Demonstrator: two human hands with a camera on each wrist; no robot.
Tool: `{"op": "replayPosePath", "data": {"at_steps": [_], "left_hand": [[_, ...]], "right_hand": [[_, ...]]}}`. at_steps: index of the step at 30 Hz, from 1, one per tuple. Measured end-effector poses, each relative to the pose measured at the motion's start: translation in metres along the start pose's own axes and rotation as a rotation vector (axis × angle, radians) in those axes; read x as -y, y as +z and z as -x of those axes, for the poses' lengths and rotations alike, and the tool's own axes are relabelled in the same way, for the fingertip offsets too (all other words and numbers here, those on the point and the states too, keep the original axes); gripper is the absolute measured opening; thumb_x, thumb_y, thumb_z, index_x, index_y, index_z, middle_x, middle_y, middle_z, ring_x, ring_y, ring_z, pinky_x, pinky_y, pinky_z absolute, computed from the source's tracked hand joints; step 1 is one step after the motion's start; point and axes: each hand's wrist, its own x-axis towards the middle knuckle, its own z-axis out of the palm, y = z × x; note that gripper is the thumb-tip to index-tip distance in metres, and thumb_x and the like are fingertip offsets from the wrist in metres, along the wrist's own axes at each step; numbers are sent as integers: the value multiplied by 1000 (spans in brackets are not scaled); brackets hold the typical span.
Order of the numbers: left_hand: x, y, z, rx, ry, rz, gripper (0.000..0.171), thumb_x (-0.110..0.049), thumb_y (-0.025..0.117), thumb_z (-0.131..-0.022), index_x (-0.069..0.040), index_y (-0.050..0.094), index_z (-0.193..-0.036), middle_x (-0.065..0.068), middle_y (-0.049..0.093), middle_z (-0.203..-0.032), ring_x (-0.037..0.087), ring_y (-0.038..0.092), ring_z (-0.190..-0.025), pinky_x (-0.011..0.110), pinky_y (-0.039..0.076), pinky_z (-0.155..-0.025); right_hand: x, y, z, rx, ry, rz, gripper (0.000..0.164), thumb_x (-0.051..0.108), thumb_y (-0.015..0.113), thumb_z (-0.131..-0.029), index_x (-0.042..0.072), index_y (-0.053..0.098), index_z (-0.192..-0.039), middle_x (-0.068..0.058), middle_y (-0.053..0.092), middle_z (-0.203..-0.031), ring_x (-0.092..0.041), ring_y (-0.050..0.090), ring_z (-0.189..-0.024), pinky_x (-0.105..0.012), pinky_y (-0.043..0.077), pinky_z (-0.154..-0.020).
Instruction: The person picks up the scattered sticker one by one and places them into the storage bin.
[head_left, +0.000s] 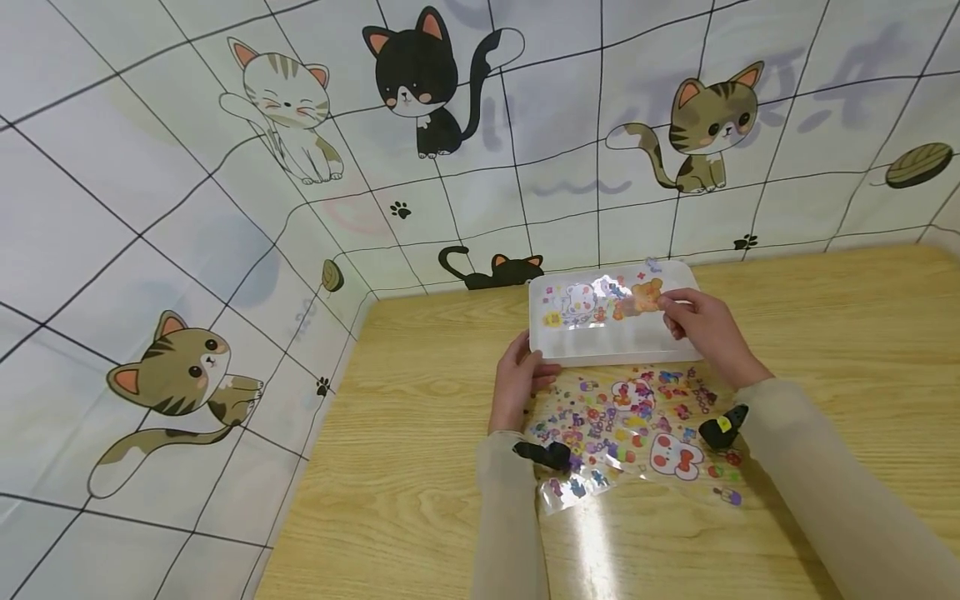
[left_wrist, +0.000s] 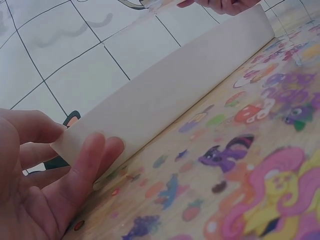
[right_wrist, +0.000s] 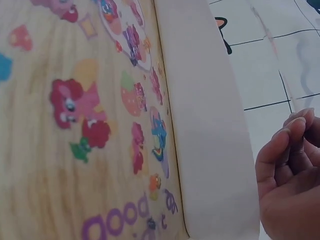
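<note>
A shallow white plastic box (head_left: 611, 343) sits on the wooden table against the wall. My left hand (head_left: 516, 379) holds its near left corner; in the left wrist view, thumb and fingers curl around the corner of the white side wall (left_wrist: 170, 85). Over the box's top lies a clear sticker sheet (head_left: 600, 300) printed with a white animal and an orange bear. Above the box's right part, my right hand (head_left: 705, 325) pinches the sheet's right edge between thumb and fingertips. The right wrist view shows those fingers (right_wrist: 290, 142) on the thin, see-through film.
In front of the box, clear sheets (head_left: 630, 433) with many colourful stickers lie spread on the table (head_left: 405, 450), beneath both wrists. Each wrist wears a small black camera strap. Behind and to the left rises a wall covering (head_left: 562, 200) with cat drawings.
</note>
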Motion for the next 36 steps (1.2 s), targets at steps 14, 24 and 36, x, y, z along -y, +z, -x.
{"op": "replayPosePath", "data": {"at_steps": [14, 24, 36], "left_hand": [[3, 1, -1, -13, 7, -7, 42, -19, 47, -92, -26, 41, -133, 4, 49, -127, 26, 64, -84, 35, 53, -70], [2, -1, 0, -4, 23, -8, 45, -21, 47, -92, -24, 37, -136, 5, 49, -127, 27, 63, -84, 36, 53, -70], [3, -1, -1, -2, 23, -9, 46, -21, 49, -92, -22, 37, -136, 1, 49, -127, 28, 63, -85, 36, 53, -71]], "right_hand": [[-2, 9, -19, -30, 15, -73, 54, 48, 42, -89, 5, 48, -121, -21, 52, -85, -16, 49, -65, -32, 48, -63], [-6, 12, -28, -26, 64, -128, 50, 46, 42, -89, 8, 45, -122, -15, 54, -77, -8, 43, -54, -24, 42, -47], [-7, 11, -26, 11, 91, -46, 50, 46, 39, -91, 9, 45, -123, -16, 55, -82, -15, 45, -58, -27, 41, -49]]}}
